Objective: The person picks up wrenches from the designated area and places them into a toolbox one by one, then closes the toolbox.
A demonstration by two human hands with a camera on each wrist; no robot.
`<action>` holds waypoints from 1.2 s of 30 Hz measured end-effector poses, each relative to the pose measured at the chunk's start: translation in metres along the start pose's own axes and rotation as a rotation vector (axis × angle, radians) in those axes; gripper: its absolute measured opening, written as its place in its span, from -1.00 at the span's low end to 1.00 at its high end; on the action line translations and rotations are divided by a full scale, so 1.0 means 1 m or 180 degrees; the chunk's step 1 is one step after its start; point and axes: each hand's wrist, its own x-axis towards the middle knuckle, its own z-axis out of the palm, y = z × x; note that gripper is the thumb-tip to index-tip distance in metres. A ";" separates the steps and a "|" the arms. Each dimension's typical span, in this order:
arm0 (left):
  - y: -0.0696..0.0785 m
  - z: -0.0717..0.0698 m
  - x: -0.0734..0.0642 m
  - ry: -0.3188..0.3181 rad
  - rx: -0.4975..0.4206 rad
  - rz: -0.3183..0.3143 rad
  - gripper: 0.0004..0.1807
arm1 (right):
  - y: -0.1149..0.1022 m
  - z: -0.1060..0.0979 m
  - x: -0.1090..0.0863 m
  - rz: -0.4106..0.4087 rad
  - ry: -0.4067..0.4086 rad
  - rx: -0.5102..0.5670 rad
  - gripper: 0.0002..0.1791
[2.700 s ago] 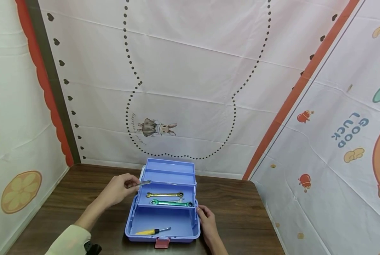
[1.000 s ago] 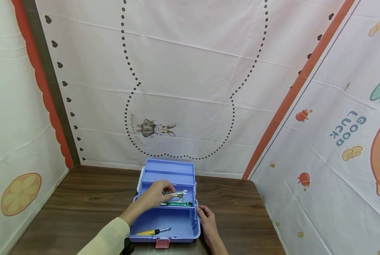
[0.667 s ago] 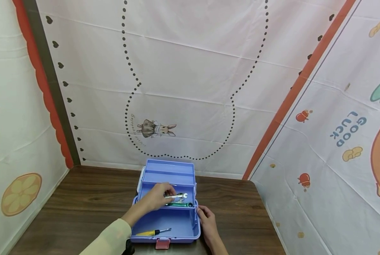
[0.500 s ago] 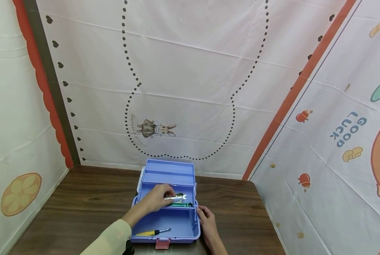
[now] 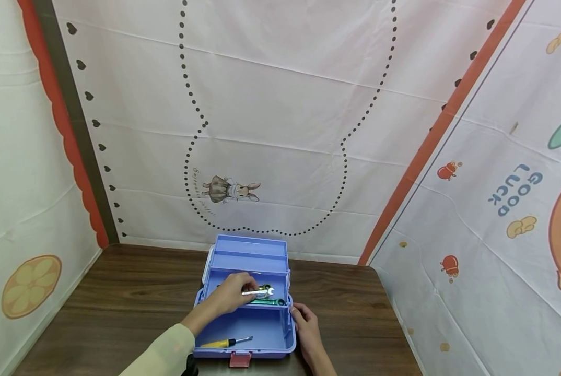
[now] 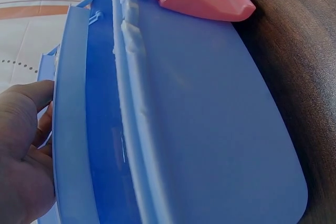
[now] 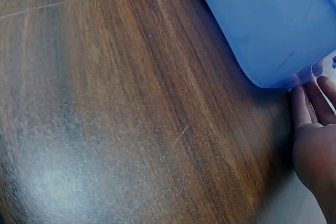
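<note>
A blue plastic toolbox [image 5: 282, 354] stands unfolded on the table, its upper trays raised behind the main compartment. My left hand [image 5: 230, 293] pinches a silver wrench [image 5: 264, 292] low over the middle tray [image 5: 276, 279]. Beneath and beside it lie a green wrench [image 5: 271, 302] and a yellow one [image 5: 265, 287], both partly hidden by the hand and the silver wrench. In the left wrist view the left hand [image 6: 23, 145] is behind the tray wall, the wrench out of sight. My right hand [image 5: 307, 330] rests its fingers [image 7: 300, 109] against the box's right side.
A yellow-handled screwdriver [image 5: 224, 343] lies in the main compartment. The red latch [image 5: 240, 359] hangs down at the box's front. Dark wood table [image 5: 346, 313] surrounds the box, with printed cloth walls [image 5: 280, 172] at the back and sides.
My left hand has carried the silver wrench from the tray's left edge rightward over the tray, then lowered it slightly toward the front. The right hand has stayed at the box's side.
</note>
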 end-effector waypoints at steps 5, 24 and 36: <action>-0.003 0.003 0.001 0.0028 -0.0038 0.0040 -0.89 | 0.001 0.001 0.000 -0.0046 -0.0006 0.0025 -0.62; 0.000 0.002 -0.002 0.0110 -0.0091 0.0116 -0.88 | -0.002 0.000 -0.001 0.0006 -0.0034 -0.0058 -0.61; 0.009 -0.025 -0.004 0.0085 -0.0276 0.0264 -0.85 | -0.002 0.000 0.000 -0.0088 -0.0004 0.0004 -0.61</action>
